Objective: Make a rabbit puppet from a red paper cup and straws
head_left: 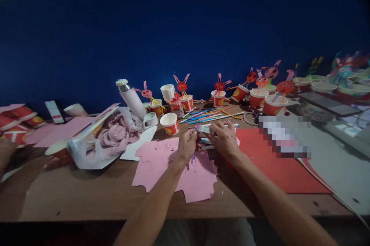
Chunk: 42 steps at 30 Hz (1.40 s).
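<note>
My left hand (187,145) and my right hand (224,137) meet over pink paper (162,161) with scalloped cut edges. Between them is a small clear, greenish plastic object (204,129), too blurred to name. The right fingers are bent onto its right end. Thumb and fingers of the left hand are pinched together at its left end; whatever they grip there is hidden. A purple strip (192,158) shows below the left fingers. Pens or markers (206,141) lie under the right hand. Just beyond the hands, colourful thin sticks (202,115) lie in a loose pile.
Several red-and-white paper cups with paper rabbit heads (219,99) stand along the blue wall. Nearer are a paper cup (169,124), a thermos (131,99), a mug (150,120) and a plastic bag (98,153). Red paper (277,173) and a cable (326,188) lie right. Another person's hand (6,153) shows left.
</note>
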Available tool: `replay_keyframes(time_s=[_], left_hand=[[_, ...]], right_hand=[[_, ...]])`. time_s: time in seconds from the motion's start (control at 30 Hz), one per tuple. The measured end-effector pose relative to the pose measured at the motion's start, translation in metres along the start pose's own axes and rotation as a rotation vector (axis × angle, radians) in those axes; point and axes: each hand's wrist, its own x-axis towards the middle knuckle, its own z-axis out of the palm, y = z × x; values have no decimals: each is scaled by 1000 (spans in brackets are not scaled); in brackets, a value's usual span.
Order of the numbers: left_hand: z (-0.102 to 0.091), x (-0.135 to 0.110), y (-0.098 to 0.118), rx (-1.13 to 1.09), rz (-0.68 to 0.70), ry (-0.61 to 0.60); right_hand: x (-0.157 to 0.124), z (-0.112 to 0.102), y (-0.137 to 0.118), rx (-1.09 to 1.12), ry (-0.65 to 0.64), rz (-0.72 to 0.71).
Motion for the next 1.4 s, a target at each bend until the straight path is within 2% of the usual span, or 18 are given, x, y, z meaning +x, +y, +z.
replay_keyframes(time_s=[0.17,0.3,0.6,0.8,1.1,1.4], left_hand=[[-3,0,2,129,142,25],[-6,1,0,151,179,21],[-4,2,3,-39,102,-19],[-4,0,7,-195,19,-87],[-8,2,7,-287,-47,-166],[-8,-4,15,-613,-144,-388]], right_hand=[[1,-3,-1,-95,-23,-28],[1,-3,0,-159,-47,-36],[0,-2,-1,-206,-104,-17],[0,-2,-2,-219,-92,-8],[-1,-1,-3,-225,-78,-8],[0,-2,-2,-200,4,-35]])
